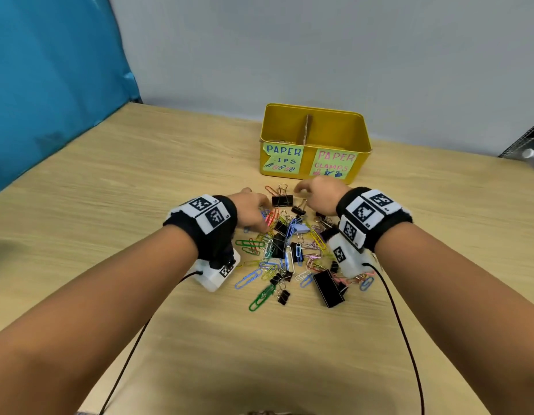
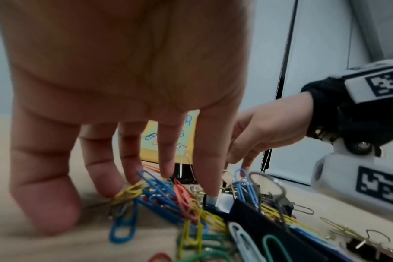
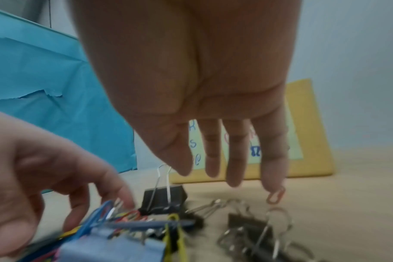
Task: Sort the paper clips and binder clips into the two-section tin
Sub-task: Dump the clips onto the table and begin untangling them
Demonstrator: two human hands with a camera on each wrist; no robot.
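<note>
A yellow two-section tin (image 1: 315, 163) stands at the back of the table, labelled for paper clips on the left and paper clamps on the right. Before it lies a mixed pile (image 1: 285, 250) of coloured paper clips and black binder clips. My left hand (image 1: 255, 217) hovers over the pile's far left. Its straight fingers (image 2: 132, 170) touch yellow and blue paper clips (image 2: 155, 184) and hold nothing. My right hand (image 1: 312, 190) hangs over the pile's far right edge with straight fingers (image 3: 233, 170) and holds nothing. A black binder clip (image 3: 164, 200) lies just below it.
The wooden table (image 1: 110, 205) meets a grey wall behind and a blue sheet (image 1: 50, 85) at the left. A large black binder clip (image 1: 328, 287) lies at the pile's near right. Black cables (image 1: 403, 339) trail from both wrist cameras toward me.
</note>
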